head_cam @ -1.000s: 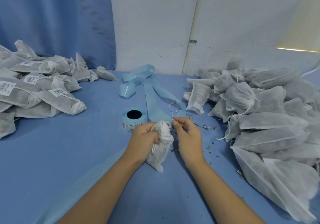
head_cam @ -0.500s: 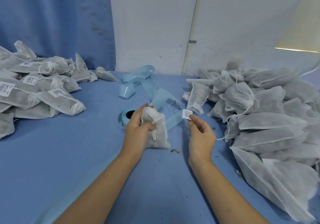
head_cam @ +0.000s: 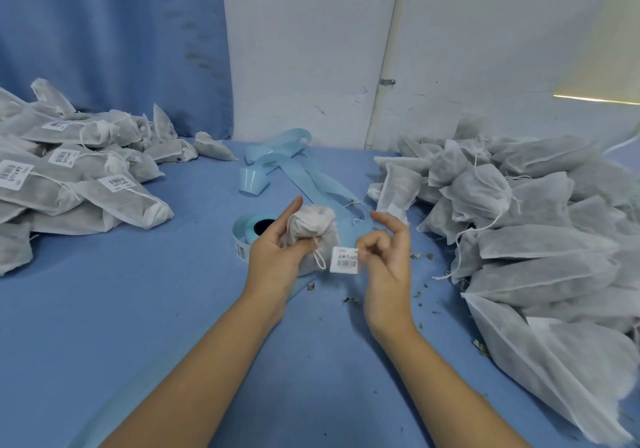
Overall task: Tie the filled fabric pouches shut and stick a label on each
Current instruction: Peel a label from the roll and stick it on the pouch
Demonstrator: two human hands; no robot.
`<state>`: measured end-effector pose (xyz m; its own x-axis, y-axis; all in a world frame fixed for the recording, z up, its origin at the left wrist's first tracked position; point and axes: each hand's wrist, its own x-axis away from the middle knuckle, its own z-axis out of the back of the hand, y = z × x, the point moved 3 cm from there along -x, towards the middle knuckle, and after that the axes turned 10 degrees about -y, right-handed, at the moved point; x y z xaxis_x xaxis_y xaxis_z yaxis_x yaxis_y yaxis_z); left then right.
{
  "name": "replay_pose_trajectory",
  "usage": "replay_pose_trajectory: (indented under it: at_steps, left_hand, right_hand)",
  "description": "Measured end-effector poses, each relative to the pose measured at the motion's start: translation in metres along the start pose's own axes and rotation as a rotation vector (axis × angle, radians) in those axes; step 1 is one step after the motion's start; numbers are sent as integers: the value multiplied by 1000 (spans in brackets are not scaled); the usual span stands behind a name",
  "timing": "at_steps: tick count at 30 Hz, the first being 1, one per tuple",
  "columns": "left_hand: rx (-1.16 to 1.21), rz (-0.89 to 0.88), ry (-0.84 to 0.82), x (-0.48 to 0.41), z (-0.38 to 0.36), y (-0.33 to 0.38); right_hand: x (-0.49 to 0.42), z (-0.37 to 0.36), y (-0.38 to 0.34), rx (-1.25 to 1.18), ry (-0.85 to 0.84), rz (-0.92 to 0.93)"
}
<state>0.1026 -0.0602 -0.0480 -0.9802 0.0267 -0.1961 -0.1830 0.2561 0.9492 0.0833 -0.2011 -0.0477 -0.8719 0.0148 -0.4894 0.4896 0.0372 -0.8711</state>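
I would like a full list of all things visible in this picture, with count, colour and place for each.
held pouch: one, white, in the left hand
label: one, white with barcode, in the right hand
label roll: one, light blue, behind the left hand
backing strip: one, light blue, table's back
labelled pouches: many, grey-white, piled at left
unlabelled pouches: many, grey-white, piled at right
table: one, blue, under everything
left hand: grips the held pouch
right hand: pinches the label
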Motion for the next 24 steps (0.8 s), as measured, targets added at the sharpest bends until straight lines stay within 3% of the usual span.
replay_pose_trajectory:
  at_steps: [4, 7, 24]
  left_hand:
    - [90, 37, -19, 0, -1, -1]
    - [131, 58, -45, -1, -2, -2]
    - [184, 56, -97, -2, -4, -3]
  right_hand:
    - [7, -13, -1, 374, -213, 70]
    - [8, -17, 1, 557, -259, 79]
    - [7, -18, -7, 826, -205, 74]
